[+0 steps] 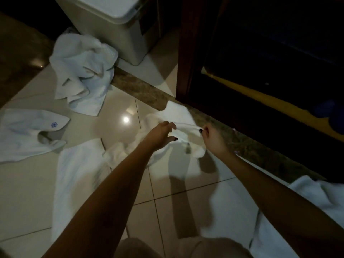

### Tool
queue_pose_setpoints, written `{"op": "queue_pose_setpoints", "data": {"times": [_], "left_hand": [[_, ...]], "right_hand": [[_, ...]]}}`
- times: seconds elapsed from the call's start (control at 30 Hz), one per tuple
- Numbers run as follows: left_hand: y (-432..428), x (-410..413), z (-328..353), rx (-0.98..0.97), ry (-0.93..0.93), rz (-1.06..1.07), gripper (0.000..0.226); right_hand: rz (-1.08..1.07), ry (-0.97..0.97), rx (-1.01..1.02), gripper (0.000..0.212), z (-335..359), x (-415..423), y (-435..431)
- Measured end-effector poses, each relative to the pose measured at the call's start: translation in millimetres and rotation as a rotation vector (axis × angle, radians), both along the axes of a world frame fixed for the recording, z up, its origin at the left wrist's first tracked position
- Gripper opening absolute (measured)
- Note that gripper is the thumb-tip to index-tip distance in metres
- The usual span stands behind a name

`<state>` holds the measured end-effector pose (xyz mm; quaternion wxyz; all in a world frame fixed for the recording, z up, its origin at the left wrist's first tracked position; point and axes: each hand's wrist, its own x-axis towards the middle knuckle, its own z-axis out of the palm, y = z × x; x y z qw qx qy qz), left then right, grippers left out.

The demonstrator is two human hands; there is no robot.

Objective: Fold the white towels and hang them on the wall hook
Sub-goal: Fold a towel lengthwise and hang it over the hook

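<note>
Several white towels lie scattered on the shiny tiled floor. A small white towel (178,120) lies crumpled by the stone threshold, and both of my arms stretch out to it. My right hand (212,137) pinches its upper edge between thumb and fingers. My left hand (161,135) hovers just over the same towel with fingers spread, holding nothing. A long flat towel (78,175) lies to the left of my left arm. A crumpled towel (83,71) sits further back. No wall hook is in view.
A beige lidded bin (119,25) stands at the back. A towel with a blue logo (28,133) lies at far left, another towel (320,200) at lower right. A dark wooden door frame (188,53) and dark doorway fill the right. The stone threshold (145,90) crosses diagonally.
</note>
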<state>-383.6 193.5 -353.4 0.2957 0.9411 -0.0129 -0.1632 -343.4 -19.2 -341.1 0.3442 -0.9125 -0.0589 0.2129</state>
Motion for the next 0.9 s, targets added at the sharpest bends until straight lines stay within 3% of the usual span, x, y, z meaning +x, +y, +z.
{"op": "queue_pose_setpoints", "data": {"times": [0.13, 0.3, 0.47, 0.6, 0.73, 0.9], "left_hand": [[-15, -8, 95, -0.171, -0.074, 0.088, 0.066], [-30, -4, 251, -0.314, -0.18, 0.079, 0.014], [-44, -25, 412, -0.267, -0.097, 0.124, 0.02], [-53, -38, 549, -0.332, -0.08, 0.053, 0.011], [-66, -50, 683, -0.484, -0.037, 0.074, 0.018], [-87, -65, 789, -0.553, -0.078, 0.081, 0.016]], "right_hand": [[0.036, 0.053, 0.205, 0.008, 120, 4, 17], [0.039, 0.179, 0.344, 0.019, 274, -1, 15], [-0.001, 0.187, 0.392, 0.025, 433, -20, -11], [0.073, 0.185, 0.356, 0.008, 570, -34, -44], [0.108, 0.144, 0.344, 0.018, 689, -55, -82], [0.106, 0.014, 0.331, 0.032, 784, -75, -126]]}}
